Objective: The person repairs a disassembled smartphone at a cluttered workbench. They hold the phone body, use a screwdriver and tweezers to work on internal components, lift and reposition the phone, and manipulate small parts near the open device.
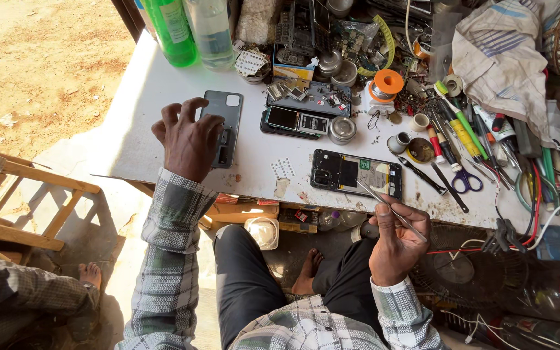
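my left hand (189, 139) lies spread, fingers wide, on the grey plastic phone back cover (225, 123), which rests flat on the white worktable (144, 97); i press rather than grip it. my right hand (396, 240) is closed around thin steel tweezers (384, 201), whose tips point toward the opened black smartphone body (356, 174) lying near the table's front edge, its boards and battery area exposed. the tips hover just short of it; whether they hold a part is too small to tell. judged progress: the cover is off and the interior laid bare, so dismantling is done; the inner work looks unfinished, and closing up is left. a second opened black handset (295, 122) lies just beyond. the fingers under my left palm are hidden. the tangle of tools and wires at right is hard to sort, apart from blue-handled scissors (465, 180) and an orange solder spool (385, 84).
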